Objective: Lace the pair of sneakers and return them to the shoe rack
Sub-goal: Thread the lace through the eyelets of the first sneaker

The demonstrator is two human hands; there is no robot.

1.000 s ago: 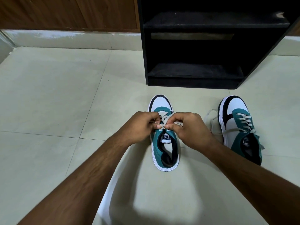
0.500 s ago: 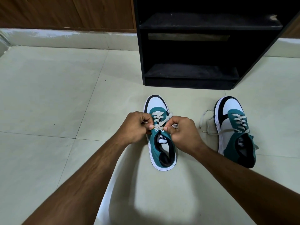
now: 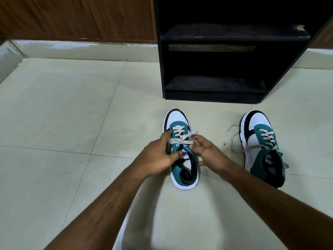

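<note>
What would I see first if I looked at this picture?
Two hands, the left hand and the right hand, meet over a teal and white sneaker in the middle of the floor, at its laces. Its twin sneaker sits to the right with loose laces, and a black shoe rack stands behind.

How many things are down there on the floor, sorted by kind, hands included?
Sneakers: 2, the sneaker being laced and the sneaker to its right
Shoe racks: 1, the black rack
Hands: 2, left hand and right hand, both at the laces
Total: 5
</note>
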